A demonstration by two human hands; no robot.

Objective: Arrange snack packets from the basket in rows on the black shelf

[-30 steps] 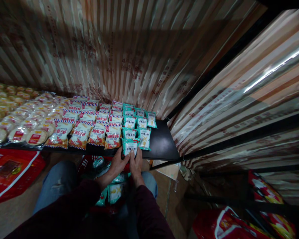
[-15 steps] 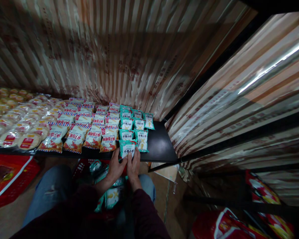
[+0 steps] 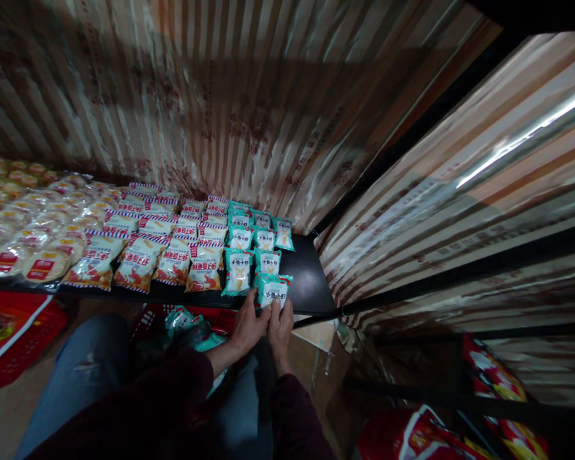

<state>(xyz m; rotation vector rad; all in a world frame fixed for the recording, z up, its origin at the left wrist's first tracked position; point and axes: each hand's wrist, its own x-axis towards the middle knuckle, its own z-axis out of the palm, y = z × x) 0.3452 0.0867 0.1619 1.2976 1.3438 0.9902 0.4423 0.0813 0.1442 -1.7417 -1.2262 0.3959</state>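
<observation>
Between my two hands is a green-and-white snack bag (image 3: 275, 289), held at the front edge of the black shelf (image 3: 311, 278). My left hand (image 3: 249, 324) grips its lower left side, and my right hand (image 3: 280, 326) grips the lower right, thumbs close together on its front. Just left of it another green snack bag (image 3: 238, 271) stands at the front of its column. Behind the held bag is one more green bag (image 3: 269, 260), partly covered. Red-and-white snack bags (image 3: 205, 267) stand in rows to the left.
Round packaged cakes (image 3: 46, 264) fill the shelf's left part. Below, a red basket (image 3: 146, 319) by my knees holds more green bags (image 3: 211, 342). Another red basket (image 3: 52, 326) is at far left. A black post and striped sheeting (image 3: 441, 166) bound the right.
My hands have moved right, from the left column of green bags to the one beside it. The front bag of the left column now stands free of my hands.
</observation>
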